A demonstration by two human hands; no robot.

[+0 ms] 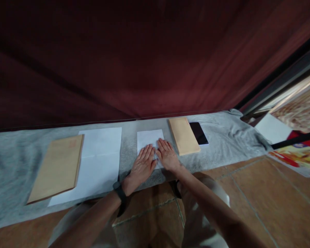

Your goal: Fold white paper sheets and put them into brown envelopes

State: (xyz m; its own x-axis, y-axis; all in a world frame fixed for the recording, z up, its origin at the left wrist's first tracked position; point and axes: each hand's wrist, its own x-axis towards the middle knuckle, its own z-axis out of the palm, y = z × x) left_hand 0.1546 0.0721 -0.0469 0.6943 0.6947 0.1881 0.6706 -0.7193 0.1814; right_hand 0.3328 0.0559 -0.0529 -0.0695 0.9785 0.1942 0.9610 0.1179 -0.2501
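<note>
Lying lengthwise toward curtain [150,69]: small paper [147,137] under left hand [143,165], right hand [168,156].

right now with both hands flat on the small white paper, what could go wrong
Sliding the left hand or right hand might crease the small white paper on the cloth. The right hand could bump the brown envelope beside the phone. The dark wristband might catch the large white sheet.

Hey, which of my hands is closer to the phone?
Right. Your right hand lies flat on the small paper, with an envelope between it and the phone; your left hand is on the paper's far side from the phone.
</note>
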